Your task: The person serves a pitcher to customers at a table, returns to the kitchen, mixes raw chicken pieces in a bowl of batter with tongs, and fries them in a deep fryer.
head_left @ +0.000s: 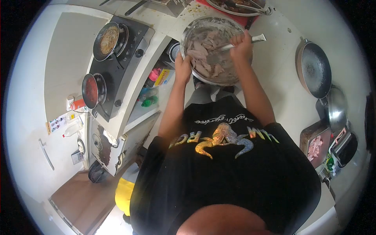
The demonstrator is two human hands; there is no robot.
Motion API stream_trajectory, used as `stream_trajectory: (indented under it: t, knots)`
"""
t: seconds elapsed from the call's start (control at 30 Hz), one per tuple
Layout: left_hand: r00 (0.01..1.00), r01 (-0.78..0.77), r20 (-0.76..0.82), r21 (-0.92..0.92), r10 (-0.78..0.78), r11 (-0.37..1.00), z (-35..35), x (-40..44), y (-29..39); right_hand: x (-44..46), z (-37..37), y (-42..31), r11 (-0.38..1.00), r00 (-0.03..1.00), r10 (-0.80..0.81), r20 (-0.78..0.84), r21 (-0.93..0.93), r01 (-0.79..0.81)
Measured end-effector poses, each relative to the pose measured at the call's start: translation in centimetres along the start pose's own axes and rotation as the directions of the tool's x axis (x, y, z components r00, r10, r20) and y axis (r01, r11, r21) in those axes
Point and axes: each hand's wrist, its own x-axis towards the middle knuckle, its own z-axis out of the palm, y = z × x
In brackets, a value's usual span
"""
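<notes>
A large metal bowl is in front of my body, its inner wall smeared with pale flour or batter. Several coated pieces of meat lie in it, mostly toward the left side. My left hand grips the bowl's left rim. Over the right part of the bowl, my right hand is closed around a long, pale-handled utensil. The handle's end sticks out to the right past my fist. The utensil's other end points left into the bowl, and its kind is unclear.
At left, a stove bears a pan with frying food and a pan with red contents. Behind the bowl stands a basin on red. A hanging pan and a tray of raw meat are at right.
</notes>
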Motion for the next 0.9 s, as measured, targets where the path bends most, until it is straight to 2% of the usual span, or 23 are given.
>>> stream_trajectory:
  t: [0.07, 0.1, 0.17, 0.2, 0.3, 0.4, 0.43, 0.5, 0.6, 0.63, 0.7, 0.73, 0.8, 0.9]
  knots:
    - [0.995, 0.099, -0.001, -0.100, -0.099, 0.990, 0.1, -0.5, 0.0, 1.3, 0.8, 0.0, 0.993, 0.998, -0.037, 0.050, 0.111, 0.031]
    - [0.999, 0.053, -0.002, -0.052, -0.053, 0.997, 0.2, -0.4, 0.0, 2.2, 1.4, -0.2, 0.985, 0.995, -0.057, 0.078, 0.167, 0.043]
    - [1.000, -0.019, -0.003, 0.049, 0.019, 0.999, 0.0, -1.0, -0.2, 3.2, 3.8, -3.2, 0.987, 0.971, -0.146, 0.190, 0.090, 0.131]
    - [0.999, 0.022, 0.037, 0.072, -0.025, 0.997, -0.3, -1.2, 0.6, 3.7, 4.2, -4.3, 0.983, 0.951, -0.183, 0.248, 0.055, 0.175]
    - [0.999, 0.001, -0.041, -0.102, -0.006, 0.995, -0.3, -0.6, -0.4, 7.9, 1.7, -6.7, 0.961, 0.866, -0.110, 0.487, -0.171, 0.217]
    - [0.998, 0.013, -0.064, 0.065, -0.009, 0.998, -0.1, -0.5, -0.1, 4.8, -0.3, -5.5, 0.957, 0.933, -0.095, 0.348, -0.226, 0.182]
    - [0.999, 0.006, -0.052, 0.027, -0.004, 1.000, -0.1, -0.3, -0.2, 3.9, -1.0, -4.8, 0.955, 0.950, -0.088, 0.298, -0.248, 0.166]
    - [0.999, -0.010, -0.033, -0.052, 0.008, 0.999, 0.2, 0.4, -0.6, 2.9, -1.9, -3.0, 0.987, 0.975, -0.072, 0.210, -0.129, 0.100]
    - [0.999, -0.044, 0.009, 0.080, 0.044, 0.996, 0.4, 0.9, -0.3, 1.4, -1.7, -0.5, 0.996, 0.998, 0.036, 0.047, 0.083, -0.040]
    - [1.000, -0.027, 0.009, 0.030, 0.027, 0.999, 0.5, 0.8, -0.3, 1.1, -1.1, -0.5, 0.983, 0.996, 0.087, -0.001, 0.162, -0.086]
    - [1.000, 0.004, 0.002, -0.071, -0.004, 0.997, 0.6, 0.7, -0.3, 1.7, 0.3, -1.6, 0.995, 1.000, -0.017, -0.005, 0.094, 0.017]
    - [1.000, 0.030, 0.009, -0.024, -0.030, 0.999, 0.5, 0.4, 0.4, 1.7, 1.3, -2.4, 0.996, 0.998, -0.064, -0.012, 0.057, 0.064]
    - [0.996, 0.086, 0.020, 0.071, -0.088, 0.994, 0.3, -0.2, 2.3, 4.1, 1.6, -5.6, 0.987, 0.973, -0.121, 0.197, 0.130, 0.096]
    - [1.000, -0.005, -0.027, 0.008, 0.005, 1.000, -0.1, 0.3, 1.4, 5.6, 1.8, -9.4, 0.913, 0.874, -0.248, 0.417, -0.201, 0.355]
